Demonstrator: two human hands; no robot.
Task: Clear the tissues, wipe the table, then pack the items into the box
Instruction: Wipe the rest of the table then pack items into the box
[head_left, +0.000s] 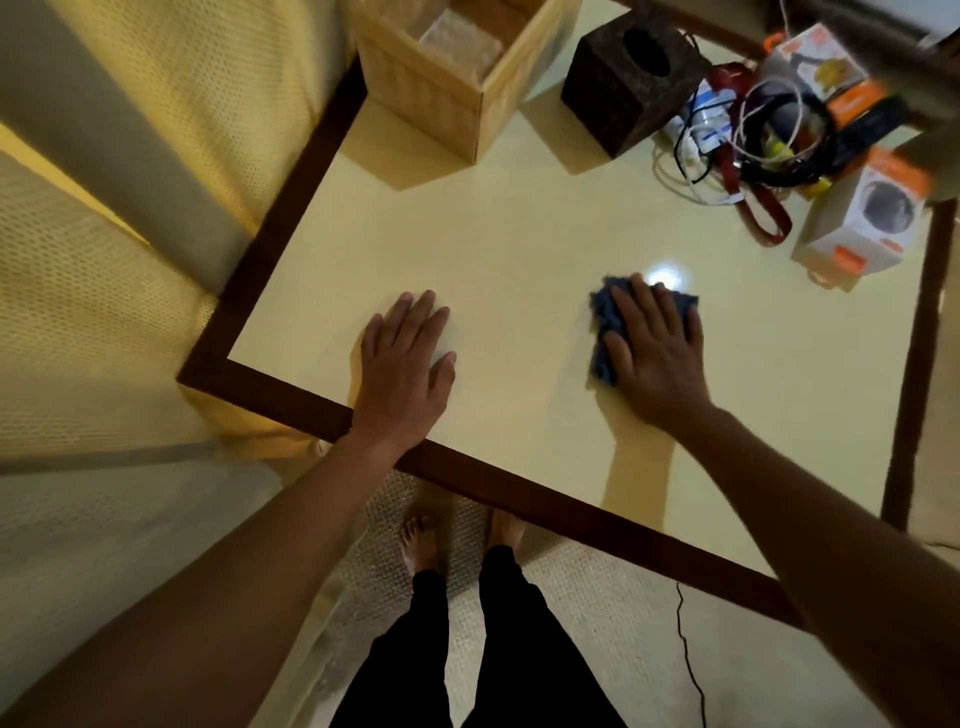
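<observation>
Table (519, 249) wiping looks to be the step in hand: no loose tissues show anywhere on its pale top, and the things to pack are not yet in the box. One blue cloth (605, 322) lies flat near the middle of the table, pinned under the right hand (655, 353), whose fingers are spread wide and pressed down on it rather than curled around it, a hold that suits pushing the cloth across the surface. The left hand (402, 364) rests palm down on the bare top near the table's front edge, fingers open and holding nothing, probably bracing the body as the person leans over. One woven box (441, 98) stands open at the table's far left corner, with something pale and blurred already inside. One dark tissue holder (631, 78) sits beside it along the far edge. Toward the table's far right lies one tangle of cables (748, 140), too knotted to count singly, with two white and orange cartons (867, 218) next to it, apparently pushed aside so the middle stays free for wiping.
</observation>
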